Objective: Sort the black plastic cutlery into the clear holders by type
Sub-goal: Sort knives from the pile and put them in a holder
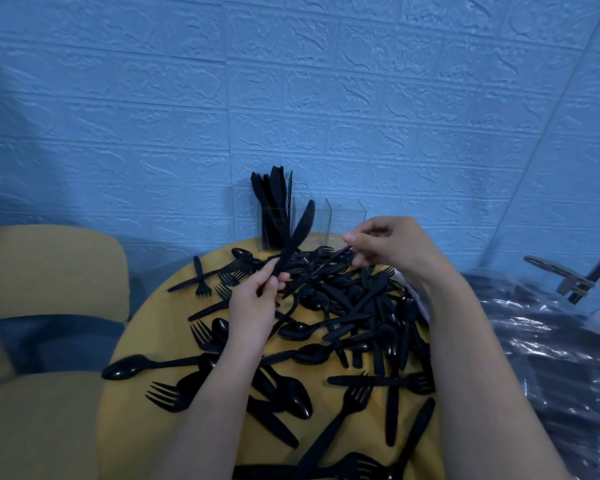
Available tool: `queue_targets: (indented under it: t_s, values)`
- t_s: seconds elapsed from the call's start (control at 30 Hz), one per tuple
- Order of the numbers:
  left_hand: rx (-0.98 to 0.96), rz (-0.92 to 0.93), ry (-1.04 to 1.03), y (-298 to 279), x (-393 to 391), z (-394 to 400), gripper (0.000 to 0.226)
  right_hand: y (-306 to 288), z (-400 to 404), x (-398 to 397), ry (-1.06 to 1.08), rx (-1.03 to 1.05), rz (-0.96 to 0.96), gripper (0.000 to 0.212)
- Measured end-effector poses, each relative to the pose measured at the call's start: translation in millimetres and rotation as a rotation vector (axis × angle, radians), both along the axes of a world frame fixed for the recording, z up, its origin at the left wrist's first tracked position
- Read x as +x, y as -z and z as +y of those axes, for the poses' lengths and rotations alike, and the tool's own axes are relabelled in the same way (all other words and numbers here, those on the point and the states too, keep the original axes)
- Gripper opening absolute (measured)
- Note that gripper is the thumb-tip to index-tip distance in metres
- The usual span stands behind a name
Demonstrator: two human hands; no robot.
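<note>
Cutlery [343, 306] is dumped all over our round counter [136, 410], forks, spoons and knives in one black heap. Our left hand [253, 299] has its fingers curled round a knife [297, 233], blade pointing up toward the holders [312, 223] at the back. Only the leftmost holder has knives standing in it. Our right hand [388, 244] is pinching a piece off the heap, can't tell what type. Yellow chair [49, 271] sits on the left.

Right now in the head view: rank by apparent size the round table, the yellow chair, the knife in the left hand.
1. Yellow chair or round table: similar, both cropped or covered, so unsure.
2. Knife, held by the left hand: clearly smallest.
</note>
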State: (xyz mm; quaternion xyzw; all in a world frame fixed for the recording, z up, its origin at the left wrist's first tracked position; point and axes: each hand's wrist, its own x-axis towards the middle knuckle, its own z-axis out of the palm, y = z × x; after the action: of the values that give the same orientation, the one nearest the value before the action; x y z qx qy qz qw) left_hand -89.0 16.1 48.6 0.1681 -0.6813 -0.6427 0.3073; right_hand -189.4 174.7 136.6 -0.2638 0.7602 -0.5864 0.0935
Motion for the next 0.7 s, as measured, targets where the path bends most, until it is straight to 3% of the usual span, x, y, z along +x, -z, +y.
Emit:
queue_targets:
  t_s: [0.13,0.4,0.6,0.7]
  values:
    - [-0.125,-0.057,0.016,2.7,-1.8,-1.8,0.036,-1.9,5.5,1.3,-0.103,-0.123,-0.108,0.006]
    - [0.235,-0.063,0.496,-11.2,7.8,11.0,0.035,4.1,0.3,-7.0,0.154,-0.063,0.084,0.022]
    - [0.423,-0.071,0.667,-15.1,9.8,10.9,0.034,9.6,-4.6,-11.1,0.232,-0.011,0.163,0.02]
    - [0.396,-0.088,0.694,-14.2,10.0,10.5,0.03,14.4,-5.9,-15.1,0.254,0.027,0.183,0.026]
